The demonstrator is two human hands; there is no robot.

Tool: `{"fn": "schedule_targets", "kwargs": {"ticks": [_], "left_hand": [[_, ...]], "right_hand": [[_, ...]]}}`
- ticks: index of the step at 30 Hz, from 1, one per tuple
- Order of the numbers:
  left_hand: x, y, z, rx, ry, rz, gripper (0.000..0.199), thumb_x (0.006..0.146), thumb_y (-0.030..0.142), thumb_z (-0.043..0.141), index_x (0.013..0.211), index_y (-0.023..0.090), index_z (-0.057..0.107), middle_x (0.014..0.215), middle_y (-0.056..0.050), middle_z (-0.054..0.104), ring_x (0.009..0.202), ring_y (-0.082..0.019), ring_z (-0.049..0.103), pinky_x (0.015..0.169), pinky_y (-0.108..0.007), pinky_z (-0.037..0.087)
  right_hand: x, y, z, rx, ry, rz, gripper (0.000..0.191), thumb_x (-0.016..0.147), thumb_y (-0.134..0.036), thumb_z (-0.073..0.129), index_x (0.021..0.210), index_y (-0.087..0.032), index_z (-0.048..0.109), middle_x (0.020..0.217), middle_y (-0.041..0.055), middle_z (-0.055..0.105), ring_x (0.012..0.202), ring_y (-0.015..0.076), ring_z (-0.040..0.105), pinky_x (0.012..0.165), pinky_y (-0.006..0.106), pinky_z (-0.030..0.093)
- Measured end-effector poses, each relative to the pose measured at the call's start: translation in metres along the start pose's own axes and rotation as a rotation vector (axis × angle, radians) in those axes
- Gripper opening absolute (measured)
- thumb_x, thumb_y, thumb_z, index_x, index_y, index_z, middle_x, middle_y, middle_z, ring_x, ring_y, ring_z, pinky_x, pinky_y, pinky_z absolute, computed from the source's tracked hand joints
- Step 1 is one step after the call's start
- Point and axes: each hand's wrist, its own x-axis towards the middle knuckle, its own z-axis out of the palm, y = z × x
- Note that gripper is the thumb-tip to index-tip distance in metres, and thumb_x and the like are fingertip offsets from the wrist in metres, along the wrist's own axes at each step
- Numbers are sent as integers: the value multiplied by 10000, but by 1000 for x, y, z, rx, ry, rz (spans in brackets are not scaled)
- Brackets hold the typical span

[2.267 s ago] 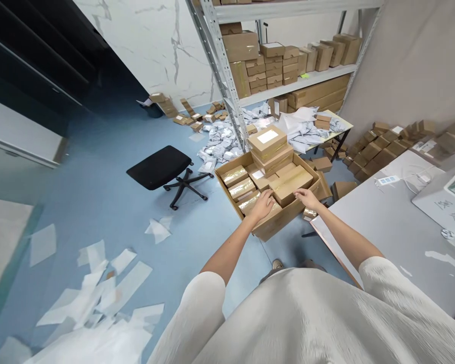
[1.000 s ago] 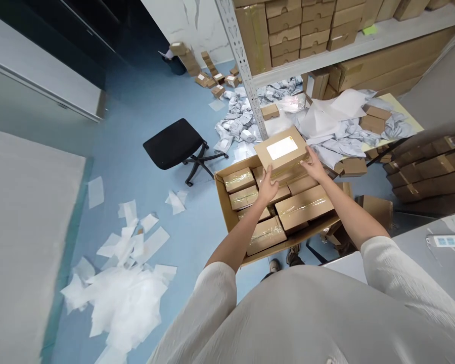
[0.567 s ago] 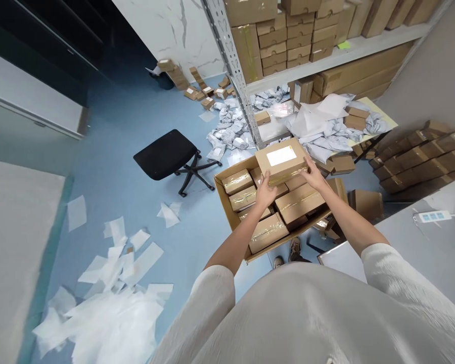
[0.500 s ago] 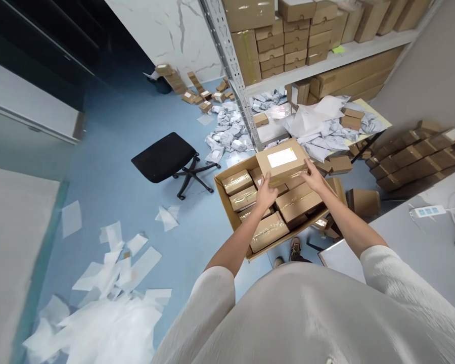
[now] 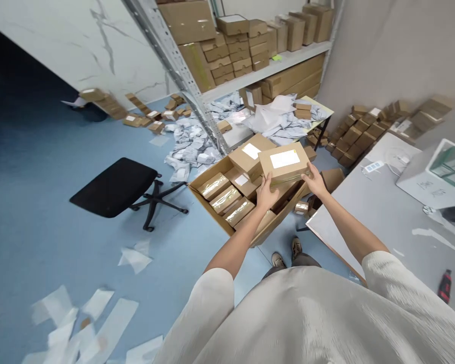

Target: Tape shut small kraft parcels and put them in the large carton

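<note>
A brown cardboard box point(image 5: 278, 172) with a white label on top is held between my two hands. My left hand point(image 5: 266, 194) grips its near left corner, thumb pointing inward. On its right side, my right hand point(image 5: 315, 181) closes around the edge. Beneath and to the left stands a large open carton point(image 5: 212, 215) filled with several smaller taped boxes point(image 5: 224, 199). Another labelled box point(image 5: 246, 154) lies at the carton's far end, just left of the held one. The held box covers part of the carton's right side.
A black office chair point(image 5: 116, 187) stands on the left, with loose papers point(image 5: 94, 328) on the floor. Metal shelving point(image 5: 288, 60) holds boxes beyond the carton. Grey mailing bags point(image 5: 189, 139) lie heaped beside it. A white table point(image 5: 349, 202) is on the right, carrying a power strip point(image 5: 373, 166).
My view has turned to the right, so the chair, shelf and carton appear further left and more of the white table shows. The labelled box stays in both hands.
</note>
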Motion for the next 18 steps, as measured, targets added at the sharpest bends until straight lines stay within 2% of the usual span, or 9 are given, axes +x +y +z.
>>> {"fn": "schedule_targets", "kwargs": {"ticks": [4, 7, 12, 18], "left_hand": [[-11, 31, 31, -22, -88, 23, 926, 933, 195, 706, 1765, 330, 324, 1779, -9, 407, 1685, -311, 302, 1352, -464, 373], [-16, 51, 62, -30, -167, 49, 899, 936, 180, 691, 1757, 315, 352, 1779, -23, 406, 1661, -319, 362, 1343, -461, 384], [-24, 82, 127, -4, -305, 109, 897, 923, 201, 712, 1747, 321, 379, 1816, -17, 323, 1612, -345, 447, 1317, -432, 414], [-39, 113, 207, 29, -464, 142, 902, 919, 229, 738, 1745, 312, 385, 1801, -38, 361, 1624, -368, 420, 1297, -450, 440]], "right_hand": [[-37, 22, -41, -9, 115, 63, 914, 879, -655, 738, 1679, -280, 505, 1745, 81, 449, 1634, 336, 382, 1381, 514, 255], [-66, 41, -73, -23, 213, 110, 903, 870, -642, 732, 1666, -271, 523, 1724, 90, 477, 1626, 340, 397, 1378, 533, 262], [-118, 79, -132, -65, 324, 218, 896, 886, -624, 710, 1679, -264, 499, 1738, 97, 459, 1622, 333, 405, 1374, 544, 273], [-175, 121, -196, -107, 415, 328, 875, 910, -635, 695, 1690, -301, 479, 1735, 87, 465, 1618, 339, 413, 1363, 573, 293]]}}
